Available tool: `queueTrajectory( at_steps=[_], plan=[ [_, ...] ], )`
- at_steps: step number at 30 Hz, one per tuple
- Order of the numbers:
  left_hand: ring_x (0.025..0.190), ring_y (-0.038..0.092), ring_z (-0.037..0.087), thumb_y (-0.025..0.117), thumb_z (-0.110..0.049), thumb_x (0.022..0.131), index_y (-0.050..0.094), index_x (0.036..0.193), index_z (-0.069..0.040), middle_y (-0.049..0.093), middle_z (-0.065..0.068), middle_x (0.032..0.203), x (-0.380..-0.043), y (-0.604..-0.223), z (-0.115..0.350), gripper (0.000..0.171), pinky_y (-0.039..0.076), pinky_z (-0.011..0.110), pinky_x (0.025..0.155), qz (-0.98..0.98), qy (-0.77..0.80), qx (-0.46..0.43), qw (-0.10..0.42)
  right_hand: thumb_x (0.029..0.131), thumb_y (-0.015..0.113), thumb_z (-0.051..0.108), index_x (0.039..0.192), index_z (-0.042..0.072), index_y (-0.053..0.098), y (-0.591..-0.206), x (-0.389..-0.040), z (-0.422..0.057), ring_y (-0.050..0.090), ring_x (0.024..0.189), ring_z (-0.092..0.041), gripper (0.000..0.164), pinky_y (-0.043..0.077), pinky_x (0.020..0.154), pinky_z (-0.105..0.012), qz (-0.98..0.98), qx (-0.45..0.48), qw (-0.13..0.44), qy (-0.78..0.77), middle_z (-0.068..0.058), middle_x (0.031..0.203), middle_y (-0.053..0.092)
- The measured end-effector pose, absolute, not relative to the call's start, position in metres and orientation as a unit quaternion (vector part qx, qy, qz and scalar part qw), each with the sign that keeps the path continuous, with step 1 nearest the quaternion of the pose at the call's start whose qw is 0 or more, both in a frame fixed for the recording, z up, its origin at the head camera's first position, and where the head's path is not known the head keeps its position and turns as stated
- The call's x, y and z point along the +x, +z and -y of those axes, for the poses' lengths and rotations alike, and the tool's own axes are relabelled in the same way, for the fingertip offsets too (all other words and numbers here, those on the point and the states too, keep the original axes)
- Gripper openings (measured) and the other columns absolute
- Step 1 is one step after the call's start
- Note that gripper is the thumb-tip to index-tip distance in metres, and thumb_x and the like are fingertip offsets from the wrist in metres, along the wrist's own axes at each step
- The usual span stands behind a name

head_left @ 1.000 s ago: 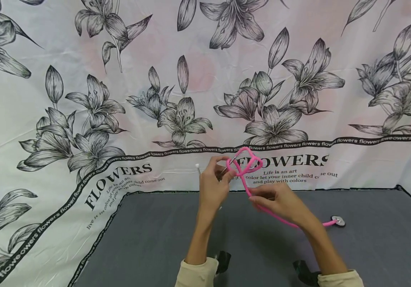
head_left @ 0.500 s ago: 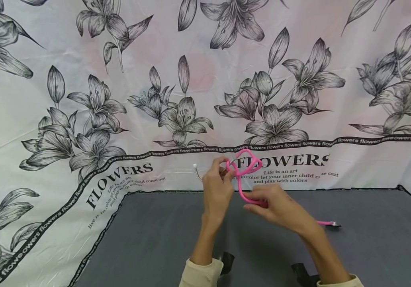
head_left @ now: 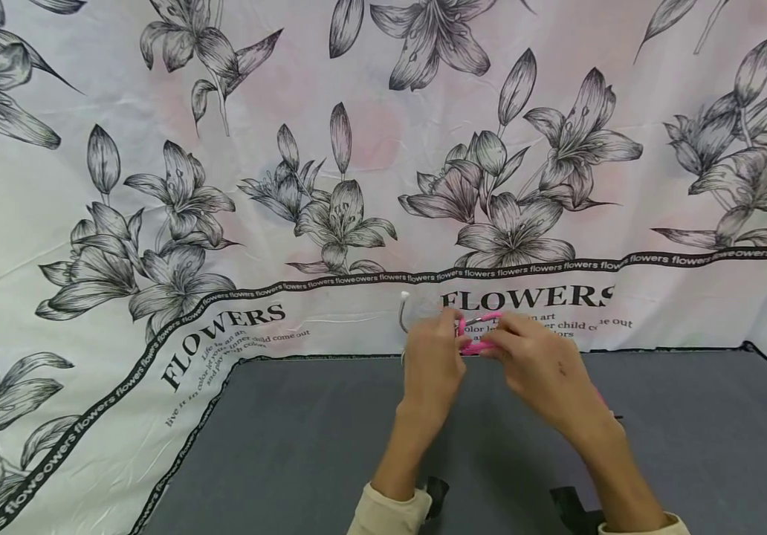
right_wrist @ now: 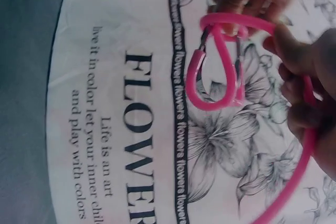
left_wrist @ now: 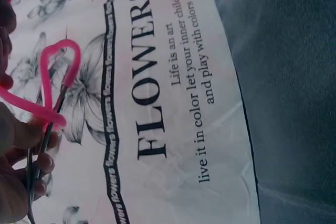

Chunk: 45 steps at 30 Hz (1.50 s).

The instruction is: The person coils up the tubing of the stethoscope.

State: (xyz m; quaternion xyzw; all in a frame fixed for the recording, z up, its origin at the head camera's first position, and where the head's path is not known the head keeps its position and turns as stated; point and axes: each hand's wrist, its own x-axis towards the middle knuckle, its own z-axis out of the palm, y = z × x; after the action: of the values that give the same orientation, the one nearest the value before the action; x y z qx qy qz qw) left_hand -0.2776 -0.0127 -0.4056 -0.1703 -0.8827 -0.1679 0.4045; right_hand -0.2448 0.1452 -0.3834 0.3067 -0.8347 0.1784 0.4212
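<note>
A stethoscope with pink tubing (right_wrist: 207, 103) is held up in both hands above the grey surface. My left hand (head_left: 432, 368) pinches the metal ear tubes (left_wrist: 34, 169) together with the tubing near their joint. One white eartip (head_left: 404, 296) sticks up beyond the left knuckles. My right hand (head_left: 547, 364) grips the single length of tubing, close to the left fingers. In the right wrist view, that length passes across the forked, bent part of the tubing. Most of the chest piece is hidden behind my right wrist; only a thin dark edge shows.
The grey tabletop (head_left: 290, 438) lies below the hands. Behind it hangs a white and pink cloth (head_left: 377, 223) printed with black line flowers and lettering. Black straps (head_left: 572, 509) show at the cuffs of the cream sleeves.
The right hand has moved up and in toward the left hand, bringing the tubing across the fork. The left hand has shifted right and turned, and the pink loop has dropped lower.
</note>
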Motion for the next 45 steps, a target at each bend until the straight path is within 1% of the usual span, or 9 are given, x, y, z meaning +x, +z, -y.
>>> queueTrajectory(
  at_steps=[6, 10, 14, 19, 26, 33, 38, 41, 45],
  plan=[
    [0.068, 0.064, 0.014, 0.091, -0.015, 0.078, 0.062, 0.088, -0.017, 0.072, -0.009, 0.074, -0.272, -0.402, 0.003, 0.03, 0.049, 0.028, 0.071, 0.882, -0.088, -0.226, 0.405, 0.076, 0.09, 0.001, 0.087, 0.001, 0.081, -0.386, -0.254, -0.153, 0.063, 0.069, -0.02, 0.014, 0.054, 0.052, -0.038, 0.824, 0.239, 0.474, 0.197, -0.009, 0.083, 0.064],
    [0.075, 0.066, 0.011, 0.091, -0.011, 0.074, 0.059, 0.09, -0.02, 0.072, -0.012, 0.08, -0.268, -0.402, -0.002, 0.036, 0.046, 0.026, 0.071, 0.889, -0.051, -0.251, 0.379, 0.078, 0.087, -0.001, 0.087, 0.001, 0.08, -0.387, -0.257, -0.16, 0.071, 0.077, -0.028, 0.011, 0.057, 0.058, -0.046, 0.839, 0.208, 0.449, 0.226, -0.011, 0.087, 0.074],
    [0.083, 0.067, 0.009, 0.089, -0.009, 0.074, 0.059, 0.095, -0.021, 0.071, -0.013, 0.089, -0.264, -0.403, -0.006, 0.037, 0.042, 0.025, 0.072, 0.895, -0.044, -0.258, 0.36, 0.08, 0.083, -0.007, 0.089, 0.0, 0.08, -0.389, -0.258, -0.163, 0.074, 0.075, -0.03, 0.012, 0.058, 0.062, -0.047, 0.853, 0.187, 0.424, 0.24, -0.013, 0.084, 0.078],
    [0.095, 0.068, 0.009, 0.082, -0.008, 0.077, 0.064, 0.107, -0.02, 0.071, -0.011, 0.1, -0.262, -0.401, -0.008, 0.038, 0.042, 0.026, 0.078, 0.902, -0.059, -0.266, 0.336, 0.081, 0.083, -0.006, 0.09, -0.002, 0.08, -0.388, -0.259, -0.164, 0.072, 0.069, -0.031, 0.011, 0.057, 0.06, -0.045, 0.857, 0.169, 0.414, 0.255, -0.015, 0.081, 0.077],
    [0.113, 0.066, 0.011, 0.071, -0.006, 0.087, 0.066, 0.125, -0.017, 0.072, -0.007, 0.122, -0.261, -0.399, -0.004, 0.04, 0.044, 0.028, 0.09, 0.913, -0.088, -0.279, 0.285, 0.084, 0.083, -0.001, 0.09, -0.003, 0.079, -0.388, -0.258, -0.163, 0.072, 0.068, -0.032, 0.008, 0.056, 0.059, -0.045, 0.861, 0.159, 0.407, 0.261, -0.016, 0.081, 0.076],
    [0.109, 0.064, 0.013, 0.061, -0.006, 0.093, 0.065, 0.131, -0.016, 0.071, -0.006, 0.115, -0.263, -0.399, 0.002, 0.039, 0.044, 0.028, 0.09, 0.9, -0.088, -0.316, 0.286, 0.085, 0.083, 0.0, 0.09, -0.003, 0.079, -0.388, -0.257, -0.163, 0.072, 0.066, -0.032, 0.007, 0.055, 0.058, -0.046, 0.857, 0.158, 0.412, 0.267, -0.017, 0.081, 0.076],
    [0.113, 0.064, 0.012, 0.052, -0.019, 0.108, 0.065, 0.136, -0.014, 0.073, -0.005, 0.119, -0.266, -0.398, 0.006, 0.032, 0.046, 0.027, 0.094, 0.89, -0.114, -0.345, 0.276, 0.085, 0.082, 0.001, 0.09, -0.003, 0.08, -0.388, -0.257, -0.165, 0.073, 0.067, -0.032, 0.007, 0.056, 0.059, -0.047, 0.856, 0.157, 0.411, 0.271, -0.017, 0.082, 0.077],
    [0.112, 0.066, 0.011, 0.058, -0.03, 0.108, 0.067, 0.134, -0.013, 0.074, -0.006, 0.119, -0.268, -0.396, 0.008, 0.032, 0.047, 0.026, 0.095, 0.882, -0.126, -0.36, 0.276, 0.085, 0.083, 0.002, 0.09, 0.0, 0.08, -0.387, -0.257, -0.166, 0.072, 0.066, -0.029, 0.006, 0.057, 0.058, -0.045, 0.858, 0.16, 0.408, 0.269, -0.015, 0.081, 0.077],
    [0.108, 0.068, 0.012, 0.069, -0.027, 0.101, 0.07, 0.124, -0.012, 0.076, -0.004, 0.115, -0.271, -0.393, 0.013, 0.027, 0.048, 0.026, 0.095, 0.871, -0.159, -0.382, 0.264, 0.083, 0.085, 0.005, 0.089, 0.005, 0.081, -0.385, -0.255, -0.17, 0.067, 0.06, -0.021, 0.007, 0.049, 0.051, -0.032, 0.859, 0.165, 0.407, 0.263, -0.01, 0.08, 0.078]
  ],
)
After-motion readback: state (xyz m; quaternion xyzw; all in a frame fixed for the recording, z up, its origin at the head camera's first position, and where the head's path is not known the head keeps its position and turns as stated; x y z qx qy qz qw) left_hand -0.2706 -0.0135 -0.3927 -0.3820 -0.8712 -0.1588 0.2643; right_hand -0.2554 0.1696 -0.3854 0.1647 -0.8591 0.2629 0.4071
